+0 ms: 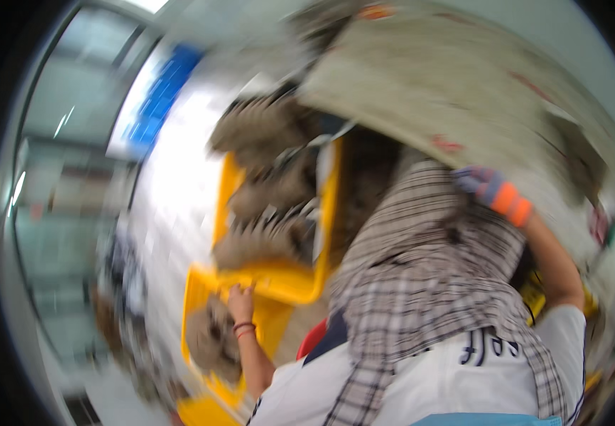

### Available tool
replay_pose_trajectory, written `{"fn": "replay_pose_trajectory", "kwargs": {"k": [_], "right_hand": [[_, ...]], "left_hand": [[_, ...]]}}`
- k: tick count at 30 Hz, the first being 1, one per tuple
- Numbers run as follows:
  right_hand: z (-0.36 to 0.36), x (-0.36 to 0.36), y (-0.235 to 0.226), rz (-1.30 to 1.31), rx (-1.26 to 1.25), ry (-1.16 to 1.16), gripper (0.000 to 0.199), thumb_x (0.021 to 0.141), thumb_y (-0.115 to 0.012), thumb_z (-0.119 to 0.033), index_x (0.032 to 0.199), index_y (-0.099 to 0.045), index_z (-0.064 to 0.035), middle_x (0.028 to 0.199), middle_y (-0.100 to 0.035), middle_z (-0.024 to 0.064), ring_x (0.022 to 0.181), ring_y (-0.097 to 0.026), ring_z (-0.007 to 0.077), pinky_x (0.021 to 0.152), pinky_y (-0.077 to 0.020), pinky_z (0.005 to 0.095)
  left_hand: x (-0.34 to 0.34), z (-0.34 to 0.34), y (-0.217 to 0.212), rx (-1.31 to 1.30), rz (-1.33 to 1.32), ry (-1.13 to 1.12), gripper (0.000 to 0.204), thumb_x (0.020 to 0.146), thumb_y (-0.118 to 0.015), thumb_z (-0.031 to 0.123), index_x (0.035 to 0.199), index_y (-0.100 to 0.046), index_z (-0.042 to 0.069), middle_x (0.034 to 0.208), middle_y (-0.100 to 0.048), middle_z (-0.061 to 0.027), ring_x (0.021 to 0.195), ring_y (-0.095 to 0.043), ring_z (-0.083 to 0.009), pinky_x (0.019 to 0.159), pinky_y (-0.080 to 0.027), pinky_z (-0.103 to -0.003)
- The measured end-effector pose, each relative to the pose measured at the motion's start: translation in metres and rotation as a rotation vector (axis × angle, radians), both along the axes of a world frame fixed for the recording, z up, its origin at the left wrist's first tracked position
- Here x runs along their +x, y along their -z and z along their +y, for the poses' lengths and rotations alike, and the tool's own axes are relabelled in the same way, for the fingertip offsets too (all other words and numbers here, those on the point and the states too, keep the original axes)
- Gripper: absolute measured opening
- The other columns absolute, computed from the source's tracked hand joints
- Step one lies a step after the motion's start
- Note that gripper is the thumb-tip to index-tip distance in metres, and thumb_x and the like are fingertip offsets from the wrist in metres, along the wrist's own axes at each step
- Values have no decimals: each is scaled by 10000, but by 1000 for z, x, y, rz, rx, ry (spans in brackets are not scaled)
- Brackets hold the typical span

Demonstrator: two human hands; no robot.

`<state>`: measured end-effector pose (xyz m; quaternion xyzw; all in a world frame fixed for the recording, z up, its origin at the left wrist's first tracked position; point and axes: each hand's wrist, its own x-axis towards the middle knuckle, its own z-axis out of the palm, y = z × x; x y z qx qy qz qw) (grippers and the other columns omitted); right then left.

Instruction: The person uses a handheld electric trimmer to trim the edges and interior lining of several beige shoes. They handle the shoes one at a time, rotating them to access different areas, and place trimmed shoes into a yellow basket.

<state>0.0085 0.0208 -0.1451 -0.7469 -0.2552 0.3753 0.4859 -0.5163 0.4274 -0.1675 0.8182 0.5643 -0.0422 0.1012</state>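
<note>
Co-worker's hand (240, 302) grips rim of yellow crate (286, 282).

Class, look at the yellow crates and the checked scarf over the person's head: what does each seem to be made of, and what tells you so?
Yellow crates: likely moulded plastic, with smooth, uniform colour and rigid rims. Checked scarf: woven cloth, matte, draping in soft folds. Blur leaves finer detail open.

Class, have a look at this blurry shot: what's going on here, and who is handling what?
A person in a checked headscarf and a white shirt stands close in front of the camera. Their bare hand, with a red band at the wrist, is at the rim of a yellow crate filled with brownish bundles. Their gloved hand is raised against a large pale sheet. The camera wearer's own hands are out of view, and blur hides finer detail.
</note>
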Motion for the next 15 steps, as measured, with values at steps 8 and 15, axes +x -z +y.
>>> {"fn": "replay_pose_trajectory", "kwargs": {"k": [8, 15], "right_hand": [[-110, -64, -18, -417, -51, 222, 298, 868, -509, -330, 1060, -626, -135, 1011, -646, 93, 922, -609, 271, 827, -470, 353], [-242, -149, -29, -499, -24, 964, 250, 870, -560, -290, 1037, -645, -126, 939, -662, 90, 875, -631, 244, 789, -491, 316]], "left_hand": [[413, -153, -110, -57, -726, 1306, 258, 843, -541, 34, 1089, -572, -35, 1097, -587, -197, 996, -556, -356, 893, -429, -397], [475, -377, -117, -239, -615, 2323, 209, 815, -572, 16, 1018, -619, 3, 1040, -617, -157, 914, -583, -316, 801, -464, -376]]}}
